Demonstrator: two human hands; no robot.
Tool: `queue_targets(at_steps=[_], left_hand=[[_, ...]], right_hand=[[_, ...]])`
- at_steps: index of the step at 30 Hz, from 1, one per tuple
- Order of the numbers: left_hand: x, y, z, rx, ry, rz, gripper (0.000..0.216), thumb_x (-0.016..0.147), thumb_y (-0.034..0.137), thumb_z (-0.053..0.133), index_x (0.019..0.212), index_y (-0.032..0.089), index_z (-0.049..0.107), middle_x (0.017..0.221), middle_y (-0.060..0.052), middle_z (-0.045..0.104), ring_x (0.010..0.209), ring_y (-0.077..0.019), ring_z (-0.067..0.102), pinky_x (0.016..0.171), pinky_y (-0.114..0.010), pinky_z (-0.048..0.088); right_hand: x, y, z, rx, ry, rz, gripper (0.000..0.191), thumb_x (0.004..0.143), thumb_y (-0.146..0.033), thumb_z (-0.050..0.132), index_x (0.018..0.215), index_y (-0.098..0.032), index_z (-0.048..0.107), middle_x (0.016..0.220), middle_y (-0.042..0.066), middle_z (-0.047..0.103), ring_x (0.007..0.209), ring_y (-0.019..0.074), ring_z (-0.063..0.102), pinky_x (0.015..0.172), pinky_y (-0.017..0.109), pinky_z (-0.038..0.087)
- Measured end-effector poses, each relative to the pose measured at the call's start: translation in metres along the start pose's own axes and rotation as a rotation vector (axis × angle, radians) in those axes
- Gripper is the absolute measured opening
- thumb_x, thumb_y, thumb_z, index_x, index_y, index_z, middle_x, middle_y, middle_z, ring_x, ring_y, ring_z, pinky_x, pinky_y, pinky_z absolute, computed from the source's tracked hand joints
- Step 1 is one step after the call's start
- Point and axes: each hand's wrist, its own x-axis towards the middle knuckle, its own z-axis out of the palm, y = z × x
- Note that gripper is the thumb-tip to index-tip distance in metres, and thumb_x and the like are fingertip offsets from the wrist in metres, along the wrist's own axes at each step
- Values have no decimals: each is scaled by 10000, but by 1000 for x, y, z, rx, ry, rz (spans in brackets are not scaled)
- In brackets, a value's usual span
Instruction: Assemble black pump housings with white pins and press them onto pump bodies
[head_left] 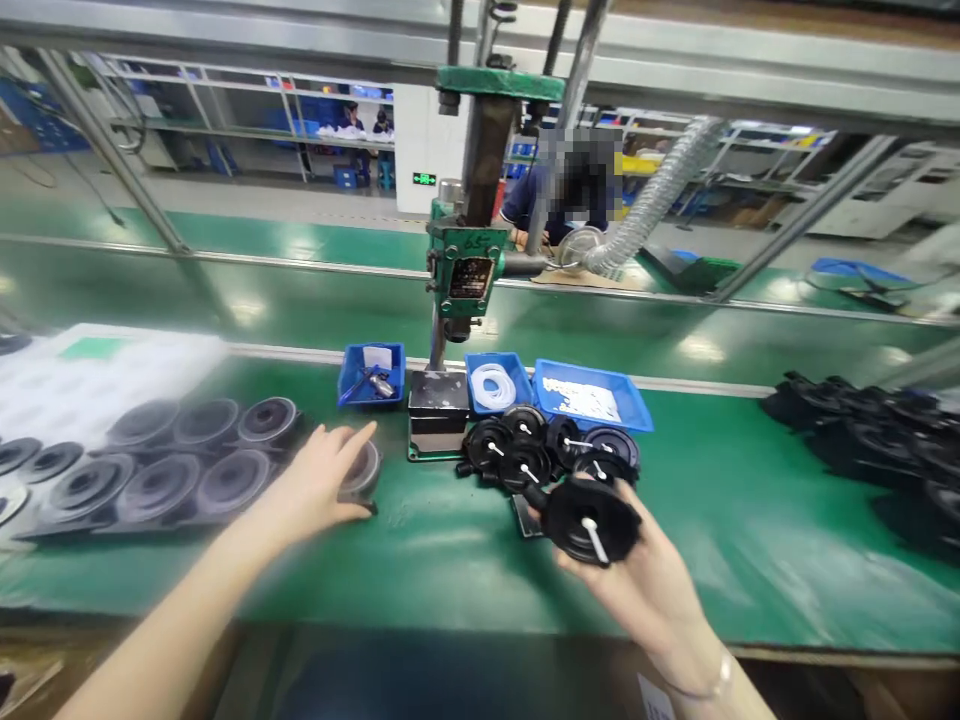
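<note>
My right hand (637, 570) holds up a round black plastic housing (589, 515) with a white stick-like piece at its centre, its fingers wrapped round the rim. Over the left part of the bench, my left hand (322, 480) has thumb and forefinger curved around a grey-black round part (364, 468), partly hidden by the hand. Rows of similar round parts (161, 487) lie to its left, blurred. Beyond my right hand sits a cluster of black housings (523, 462), several with white pieces standing in them.
A green press (465, 270) rises above a black block (439, 400). Behind are blue bins with a tool (349, 385), white tubing (491, 385) and small white pieces (585, 395). Black parts (862, 430) are piled right. A person (555, 200) sits across the bench.
</note>
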Motion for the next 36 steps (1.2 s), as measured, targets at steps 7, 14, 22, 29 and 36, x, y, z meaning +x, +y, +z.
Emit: queue_targets(at_steps=[7,14,22,29,36], left_hand=[[-9,87,33,-482,-68,-14,1103,688,410,793,1531,312,90,1408,-141,337,1255,-352,493,1021,-499,473],[-14,90,54,-817,-60,18,1002,758,308,730,1518,268,79,1547,-151,189,1443,-333,254,1162,-516,311],[-21,86,66,-955,-97,-123,1058,731,353,765,1516,251,62,1568,-151,253,1425,-340,309,1168,-534,295],[-19,83,64,-1045,-76,-82,1039,716,383,784,1492,239,108,1552,-133,288,1424,-294,322,1170,-461,322],[-18,84,66,-1046,-91,-172,1007,633,380,830,1430,208,240,1476,-151,395,1360,-315,409,1142,-489,352]], right_hand=[[34,42,35,58,-231,111,376,922,-396,440,1100,-176,688,1214,104,685,1108,250,655,812,371,564],[40,45,53,-37,-300,5,309,956,-323,472,1159,-196,666,1327,97,615,1222,268,583,1057,499,436],[56,41,69,-430,-283,-195,184,886,-358,652,1009,-236,713,1445,73,508,1294,290,501,1099,476,368],[76,57,72,-722,-270,-280,171,835,-359,713,971,-255,722,1395,65,539,1289,268,493,1099,444,349],[66,59,77,-1097,-292,-556,152,835,-331,707,971,-264,706,1371,70,487,1321,255,441,1118,455,343]])
